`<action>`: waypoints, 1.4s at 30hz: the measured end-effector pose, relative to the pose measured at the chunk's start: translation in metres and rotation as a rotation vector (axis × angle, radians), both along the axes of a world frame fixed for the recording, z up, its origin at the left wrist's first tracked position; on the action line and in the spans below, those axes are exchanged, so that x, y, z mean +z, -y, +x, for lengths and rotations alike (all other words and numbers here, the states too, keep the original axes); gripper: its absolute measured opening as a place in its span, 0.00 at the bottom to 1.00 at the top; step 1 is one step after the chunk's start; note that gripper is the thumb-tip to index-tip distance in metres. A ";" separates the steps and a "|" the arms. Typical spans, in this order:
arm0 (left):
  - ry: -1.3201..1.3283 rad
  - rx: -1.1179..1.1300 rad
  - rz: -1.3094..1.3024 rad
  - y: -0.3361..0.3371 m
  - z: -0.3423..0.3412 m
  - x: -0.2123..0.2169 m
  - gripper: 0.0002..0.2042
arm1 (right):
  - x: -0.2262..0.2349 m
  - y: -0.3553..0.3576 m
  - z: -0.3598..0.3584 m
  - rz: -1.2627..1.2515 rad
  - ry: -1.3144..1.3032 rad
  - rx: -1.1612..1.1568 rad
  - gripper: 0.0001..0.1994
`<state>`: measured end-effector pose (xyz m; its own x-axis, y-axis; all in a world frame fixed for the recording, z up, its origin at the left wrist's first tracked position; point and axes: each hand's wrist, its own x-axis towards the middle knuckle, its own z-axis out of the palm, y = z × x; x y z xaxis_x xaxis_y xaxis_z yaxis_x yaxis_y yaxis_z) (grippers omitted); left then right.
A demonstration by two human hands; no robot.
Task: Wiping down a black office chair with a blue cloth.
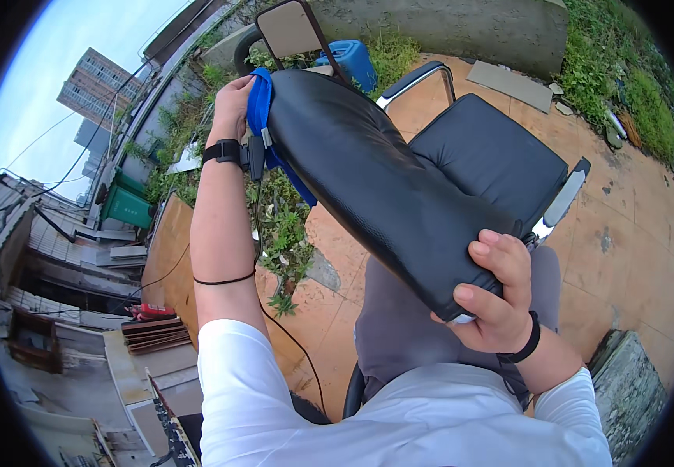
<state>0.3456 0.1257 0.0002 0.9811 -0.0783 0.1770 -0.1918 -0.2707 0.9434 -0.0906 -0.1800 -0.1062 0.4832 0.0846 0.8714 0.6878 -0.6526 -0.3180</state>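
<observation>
A black padded office chair stands before me, its backrest (376, 179) nearest and slanting across the middle of the view. Beyond it lies the square black seat (492, 152). At the backrest's upper left end, my left hand (234, 101) is closed on a blue cloth (259, 101), which hangs down along the edge; some of its fingers are hidden. My right hand (500, 300) grips the lower right corner of the backrest, thumb and fingers wrapped round it. A black strap with a small device (253, 156) and cable sits on my left wrist.
Two armrests with shiny metal parts (418, 78) flank the seat. Behind stand a blue plastic jug (348, 62) and a framed beige panel (290, 33). Weeds (282, 233) grow beside the tiled floor (609, 265). A stone slab (625, 389) is at right; stacked boards (154, 335) lie left.
</observation>
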 end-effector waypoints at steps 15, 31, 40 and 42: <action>0.019 0.058 -0.219 0.005 0.001 -0.021 0.20 | -0.006 0.004 0.000 -0.008 0.011 0.008 0.36; 0.448 -0.398 0.205 0.059 -0.190 -0.017 0.10 | -0.001 -0.006 0.007 0.168 0.137 0.009 0.31; 0.872 -0.754 0.315 0.107 -0.341 -0.008 0.12 | -0.003 -0.016 -0.002 0.176 0.140 -0.021 0.33; 1.009 -0.848 0.332 0.119 -0.364 -0.007 0.11 | -0.009 -0.017 0.002 0.295 0.168 0.020 0.33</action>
<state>-0.0181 0.0064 -0.0072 0.0660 -0.7670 0.6382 -0.9739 0.0897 0.2085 -0.0885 -0.1633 -0.1148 0.3312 -0.1750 0.9272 0.7583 -0.5353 -0.3720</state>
